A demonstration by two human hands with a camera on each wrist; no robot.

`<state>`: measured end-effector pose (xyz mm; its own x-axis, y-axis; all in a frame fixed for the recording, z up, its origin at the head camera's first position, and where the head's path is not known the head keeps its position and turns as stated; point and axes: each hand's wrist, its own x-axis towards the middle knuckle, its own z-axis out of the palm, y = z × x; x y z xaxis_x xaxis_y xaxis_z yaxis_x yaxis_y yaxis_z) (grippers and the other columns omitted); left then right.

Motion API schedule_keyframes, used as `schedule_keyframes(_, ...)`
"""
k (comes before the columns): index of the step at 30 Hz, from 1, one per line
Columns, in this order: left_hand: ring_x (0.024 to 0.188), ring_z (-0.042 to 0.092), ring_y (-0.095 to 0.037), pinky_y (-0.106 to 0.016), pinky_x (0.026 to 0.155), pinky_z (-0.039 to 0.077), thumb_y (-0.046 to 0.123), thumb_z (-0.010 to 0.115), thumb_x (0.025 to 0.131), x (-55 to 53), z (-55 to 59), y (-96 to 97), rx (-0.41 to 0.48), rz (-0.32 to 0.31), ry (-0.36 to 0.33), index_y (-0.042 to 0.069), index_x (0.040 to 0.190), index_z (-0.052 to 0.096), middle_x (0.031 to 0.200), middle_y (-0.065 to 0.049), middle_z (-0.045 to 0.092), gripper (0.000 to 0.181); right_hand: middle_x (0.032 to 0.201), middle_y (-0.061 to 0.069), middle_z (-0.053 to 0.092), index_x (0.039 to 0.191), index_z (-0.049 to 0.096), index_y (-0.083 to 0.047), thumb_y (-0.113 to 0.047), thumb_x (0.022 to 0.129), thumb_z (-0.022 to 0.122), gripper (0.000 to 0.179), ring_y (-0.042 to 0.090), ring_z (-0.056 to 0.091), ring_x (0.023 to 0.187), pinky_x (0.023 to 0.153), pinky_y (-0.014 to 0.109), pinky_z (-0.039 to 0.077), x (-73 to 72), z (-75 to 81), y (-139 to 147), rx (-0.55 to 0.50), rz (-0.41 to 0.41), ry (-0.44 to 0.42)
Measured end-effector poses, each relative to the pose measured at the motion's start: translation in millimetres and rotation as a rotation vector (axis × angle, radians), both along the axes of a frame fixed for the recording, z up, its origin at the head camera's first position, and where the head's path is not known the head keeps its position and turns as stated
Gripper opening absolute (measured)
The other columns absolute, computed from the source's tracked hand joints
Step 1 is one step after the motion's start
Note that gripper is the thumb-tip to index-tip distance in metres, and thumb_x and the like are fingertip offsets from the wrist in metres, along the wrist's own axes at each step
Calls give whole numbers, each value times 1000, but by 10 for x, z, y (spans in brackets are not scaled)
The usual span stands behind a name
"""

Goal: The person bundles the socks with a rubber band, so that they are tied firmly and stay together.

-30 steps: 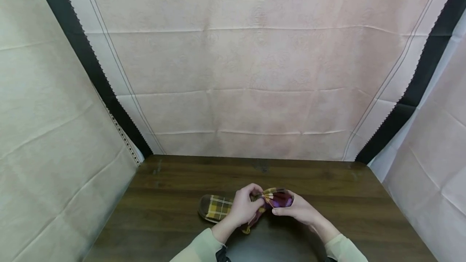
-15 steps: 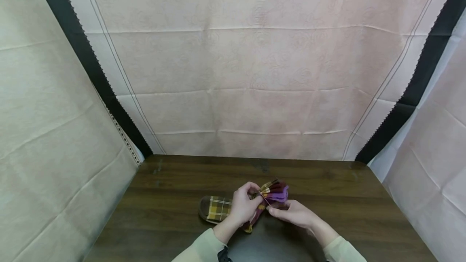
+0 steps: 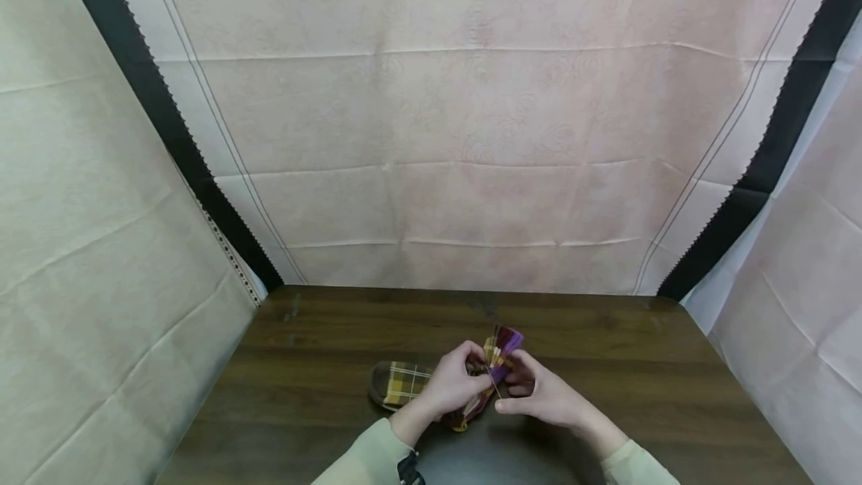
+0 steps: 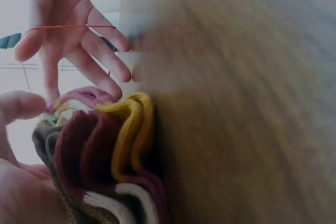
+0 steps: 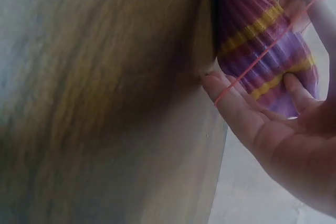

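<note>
My left hand pinches a bunched, striped knitted sock at its middle. Folded ribs of maroon, yellow, purple and cream show on the sock in the left wrist view. Close to its right is my right hand, fingers spread. A thin red rubber band is stretched across from its thumb to its fingers, as the right wrist view shows. That band crosses in front of the open palm in the left wrist view, and a strand runs down toward the left fingertips.
A yellow plaid piece with a dark rounded end, slipper-like, lies on the brown wooden table, partly behind the left hand. Pale cloth walls with black strips enclose the table at the back and sides.
My right hand first held the sock's gathered end, then pinched the band and drew it out; now its fingers are spread inside the band. The sock's end has tipped upward. My left hand stays nearly still.
</note>
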<state>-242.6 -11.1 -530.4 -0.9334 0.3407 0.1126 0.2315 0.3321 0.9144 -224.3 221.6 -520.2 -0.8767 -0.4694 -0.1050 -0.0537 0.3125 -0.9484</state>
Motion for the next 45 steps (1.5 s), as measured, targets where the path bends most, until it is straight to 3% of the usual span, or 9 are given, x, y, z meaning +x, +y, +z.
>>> schedule_keyframes(10, 82, 59, -11, -31, 70, 51, 33, 85, 91, 2, 33, 53, -58, 50, -23, 12, 107, 63, 94, 3, 65, 35, 137, 31, 62, 164, 20, 10, -21, 94, 86, 101, 46, 66, 121, 99, 53, 57, 22, 9, 0, 57, -3, 35)
schedule_keyframes(15, 70, 56, -7, -27, 63, 50, 18, 82, 86, -50, 2, 107, -94, 118, 50, 11, 100, 66, 83, 6, 63, 22, 113, 19, 75, 145, 52, 6, -25, 99, 81, 63, 33, 75, 101, 84, 43, 62, 13, 16, 7, 68, 4, 51)
schedule_keyframes(18, 64, 52, -7, -27, 59, 47, 15, 79, 86, -80, -3, 130, -82, 172, 54, 10, 99, 67, 78, 6, 60, 18, 87, 10, 76, 116, 66, 8, -27, 108, 67, 37, 26, 75, 82, 76, 38, 61, 22, 26, 25, 3, 92, -28)
schedule_keyframes(24, 66, 54, -14, -31, 60, 47, 13, 74, 88, -133, 32, 102, 42, 304, -47, 6, 97, 67, 78, -1, 60, 14, 61, -9, 49, 93, 66, -5, -34, 119, 39, 46, 8, 58, 60, 89, 44, 62, 76, 42, 95, -264, 202, -284)
schedule_keyframes(29, 75, 55, -17, -33, 65, 48, 12, 73, 88, -196, 66, 53, 106, 383, -71, 6, 100, 66, 85, -5, 61, 15, 74, -11, 51, 134, 66, -18, -40, 120, 25, 49, 3, 55, 67, 96, 42, 60, 142, 37, 122, -596, 179, -436)
schedule_keyframes(33, 78, 55, -19, -34, 67, 48, 12, 74, 89, -227, 77, 35, 129, 432, -57, 7, 100, 65, 89, -5, 60, 15, 115, -3, 72, 168, 37, -20, -40, 118, 17, 57, 6, 70, 92, 95, 25, 58, 148, 9, 83, -946, 201, -543)
schedule_keyframes(36, 76, 55, -17, -32, 67, 48, 10, 74, 89, -228, 60, 39, 132, 450, -22, 8, 98, 64, 86, -4, 60, 14, 147, 8, 64, 171, 11, -4, -41, 117, 19, 66, 13, 71, 115, 107, 25, 49, 130, -13, 57, -1128, 166, -636)
schedule_keyframes(41, 76, 64, -11, -29, 70, 54, 5, 75, 88, -184, -15, 75, 113, 369, 95, 10, 95, 66, 85, 0, 67, 12, 154, 21, 55, 164, -17, 6, -54, 112, 27, 91, 21, 63, 133, 119, 30, 36, 62, -10, 70, -1067, -15, -674)
schedule_keyframes(45, 82, 68, -9, -26, 74, 55, 3, 77, 89, -128, -72, 95, 41, 240, 202, 15, 98, 69, 91, 3, 71, 17, 168, 35, 23, 161, -16, 13, -67, 107, 33, 108, 28, 60, 138, 123, 33, 32, -4, 19, 141, -932, -70, -688)
